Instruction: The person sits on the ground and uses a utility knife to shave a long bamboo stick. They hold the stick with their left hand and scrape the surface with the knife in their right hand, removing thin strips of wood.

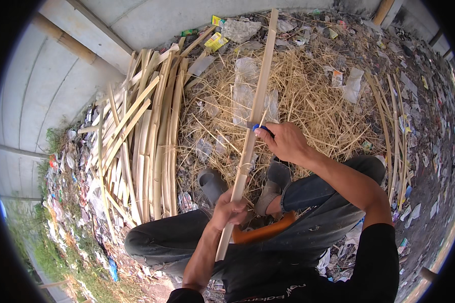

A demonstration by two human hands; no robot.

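A long pale bamboo strip (263, 83) slants from my lap up and away past my feet. My left hand (228, 209) is closed around its lower part, above my thigh. Farther up the strip, my right hand (289, 142) grips a blue-handled knife (257, 128), thumb along the handle. The short blade lies across the strip's face, touching it; most of the handle is hidden in the fist. A thin sliver stands up beside the blade, and curled shavings cling to the strip between my hands.
Split bamboo strips (159, 136) lie in a thick pile to the left. Shavings (308, 96) cover the ground ahead, and a few thin strips (395, 136) lie on the right. An orange curved piece (265, 231) sits between my legs. A concrete wall (45, 96) stands behind the pile.
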